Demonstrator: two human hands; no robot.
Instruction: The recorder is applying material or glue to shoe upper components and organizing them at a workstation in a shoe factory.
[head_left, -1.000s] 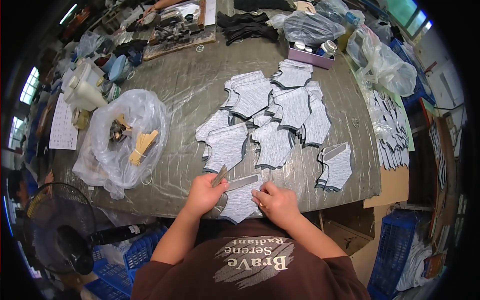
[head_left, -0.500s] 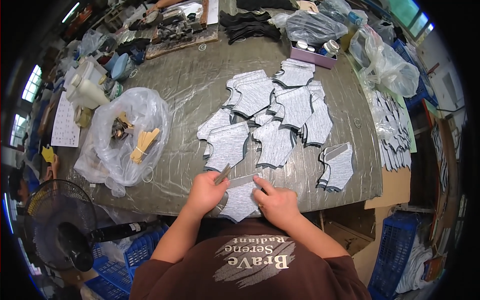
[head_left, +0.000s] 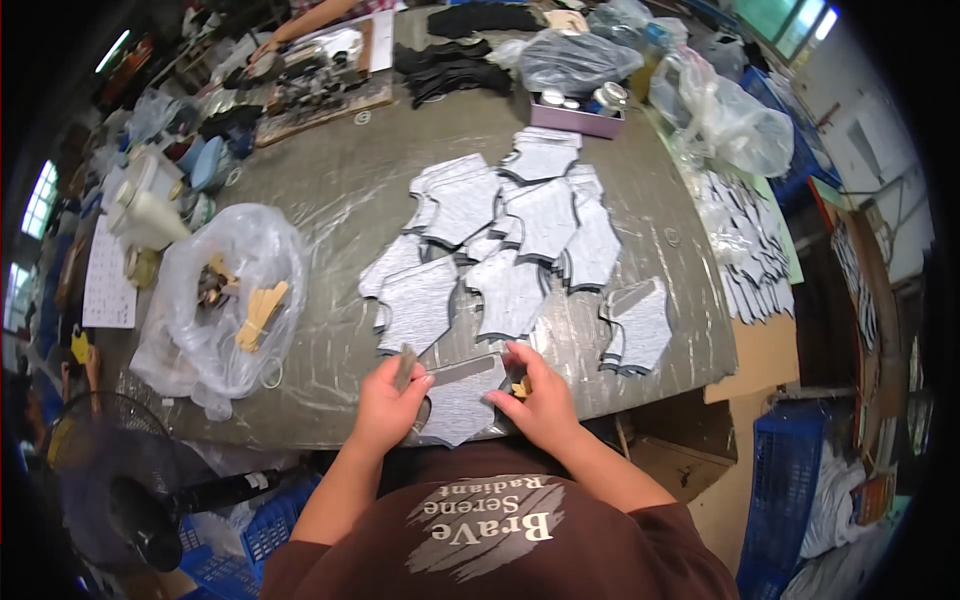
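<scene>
A heathered light-grey cut fabric piece [head_left: 462, 408] with a dark edge lies at the table's front edge before me. Along its top runs a flat darker-grey strip [head_left: 468, 371]. My left hand [head_left: 388, 405] is closed on a small stack of narrow grey strips [head_left: 404, 368], its thumb at the fabric's left side. At the fabric's right edge is my right hand [head_left: 543, 398], curled with a small tan scrap [head_left: 521, 387] between thumb and fingers. Whether its fingertips also grip the fabric, I cannot tell.
Beyond my hands lie overlapping stacks of similar fabric pieces [head_left: 417, 305], with a smaller stack [head_left: 640, 325] at right. A clear plastic bag [head_left: 165, 340] holding a tan strip bundle [head_left: 262, 315] is at left. A fan [head_left: 100, 480] stands lower left; a purple box [head_left: 575, 118] sits far back.
My right hand has gone from pressing a fingertip on the strip to the fabric's right edge, and a tan scrap now shows in it. The whole view has shifted slightly.
</scene>
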